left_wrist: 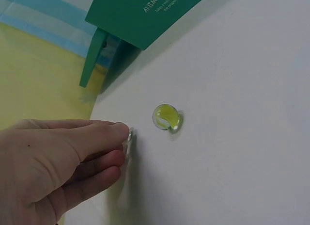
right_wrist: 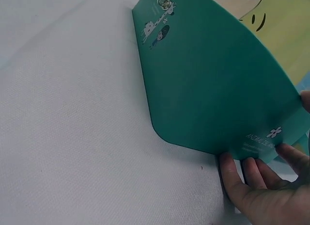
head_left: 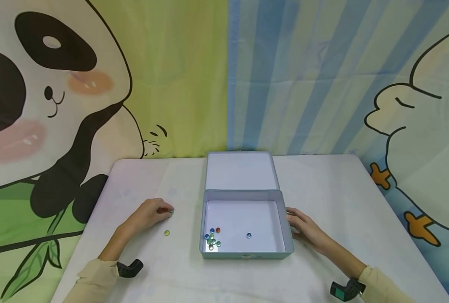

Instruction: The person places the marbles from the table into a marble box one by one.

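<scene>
My left hand point(head_left: 153, 211) pinches a small greenish glass marble point(head_left: 172, 211) between thumb and fingertips, low over the table left of the box. Most of that marble is hidden by the fingers in the left wrist view. Close by on the cloth lies a yellow-green marble point(left_wrist: 166, 117). A green tin box point(head_left: 246, 255) stands with its lid point(head_left: 241, 170) laid back. Inside are several marbles: a cluster at the left with a red one point(head_left: 218, 230), and a lone blue one point(head_left: 249, 235). My right hand point(head_left: 305, 227) rests its fingers against the box's right wall point(right_wrist: 203, 89).
A white cloth covers the table point(head_left: 334, 189). Behind it hang printed curtains, with a panda point(head_left: 58, 92) at the left and a pale cartoon animal point(head_left: 429, 168) at the right. Each wrist carries a black device point(head_left: 130, 268).
</scene>
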Tool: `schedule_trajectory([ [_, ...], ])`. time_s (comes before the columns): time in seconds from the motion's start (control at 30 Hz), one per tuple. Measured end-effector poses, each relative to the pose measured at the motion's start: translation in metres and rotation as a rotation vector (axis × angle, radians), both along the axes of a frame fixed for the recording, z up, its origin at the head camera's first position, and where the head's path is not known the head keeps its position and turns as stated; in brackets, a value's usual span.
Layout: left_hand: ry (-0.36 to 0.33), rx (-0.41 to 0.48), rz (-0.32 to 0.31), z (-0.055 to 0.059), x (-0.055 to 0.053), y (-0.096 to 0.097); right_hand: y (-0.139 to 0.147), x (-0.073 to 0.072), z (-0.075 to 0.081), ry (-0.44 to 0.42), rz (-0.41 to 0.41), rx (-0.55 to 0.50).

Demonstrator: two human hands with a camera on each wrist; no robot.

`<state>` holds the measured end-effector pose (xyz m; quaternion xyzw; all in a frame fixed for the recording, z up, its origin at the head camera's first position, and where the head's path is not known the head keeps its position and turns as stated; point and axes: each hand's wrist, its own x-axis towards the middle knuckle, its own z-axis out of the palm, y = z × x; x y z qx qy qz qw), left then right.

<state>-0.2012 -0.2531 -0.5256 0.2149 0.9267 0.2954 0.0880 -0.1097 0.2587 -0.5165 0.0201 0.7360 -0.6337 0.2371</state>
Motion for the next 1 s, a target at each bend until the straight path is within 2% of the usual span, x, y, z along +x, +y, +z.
schedule_trajectory([
  [0.13, 0.042, 0.07, -0.008, 0.006, 0.0, 0.004, 0.001, 0.0, 0.001, 0.008, 0.014, -0.005],
  [0.3, 0.086, 0.194, -0.046, 0.022, 0.0, 0.014, 0.001, -0.001, 0.0, 0.008, 0.016, -0.008],
  [0.47, 0.056, 0.247, -0.081, 0.043, 0.003, 0.028, 0.001, 0.0, 0.0, 0.002, 0.016, -0.01],
  [0.63, 0.024, 0.283, -0.132, 0.058, 0.005, 0.045, 0.0, 0.0, 0.0, 0.001, 0.006, -0.005],
  [0.8, 0.002, 0.285, -0.202, 0.067, 0.003, 0.064, -0.001, 0.001, 0.0, 0.002, 0.001, 0.001],
  [1.0, -0.019, 0.302, -0.295, 0.073, -0.005, 0.089, 0.0, 0.001, 0.0, -0.001, 0.004, -0.011],
])
